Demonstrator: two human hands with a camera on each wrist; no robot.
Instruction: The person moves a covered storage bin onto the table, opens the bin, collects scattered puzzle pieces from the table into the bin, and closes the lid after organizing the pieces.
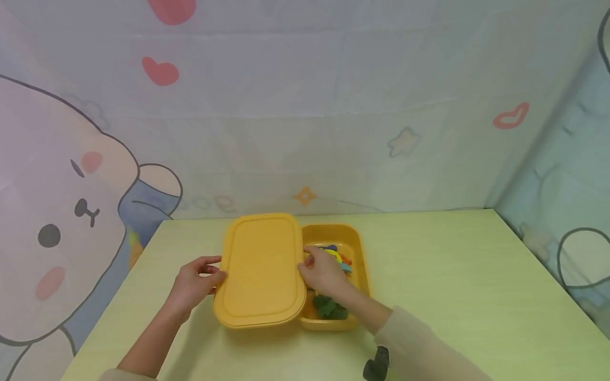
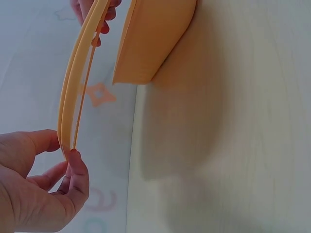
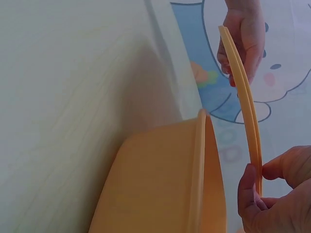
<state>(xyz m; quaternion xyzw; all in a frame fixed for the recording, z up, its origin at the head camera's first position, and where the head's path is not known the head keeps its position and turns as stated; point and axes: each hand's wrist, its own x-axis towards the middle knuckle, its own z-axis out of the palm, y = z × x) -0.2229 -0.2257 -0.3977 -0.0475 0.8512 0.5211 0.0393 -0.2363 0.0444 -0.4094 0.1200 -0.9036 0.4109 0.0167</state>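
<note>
A yellow rectangular lid (image 1: 262, 270) with rounded corners is held between two hands, raised above the table. My left hand (image 1: 194, 283) pinches its left edge between thumb and fingers. On the opposite edge, my right hand (image 1: 324, 271) pinches it the same way. Edge-on, the lid (image 2: 73, 87) looks thin in the left wrist view. Below and to the right sits a deep yellow box (image 1: 359, 254), its left part hidden by the lid. Inside it lie a dark green leafy piece (image 1: 329, 308) and several small colourful pieces (image 1: 344, 260), partly behind my right hand.
The pale wooden table (image 1: 452, 280) runs back to a cloth backdrop (image 1: 362, 106) printed with hearts, stars and a cartoon animal. A small black object (image 1: 376, 364) shows beside the right sleeve (image 1: 419, 349) at the near edge of view.
</note>
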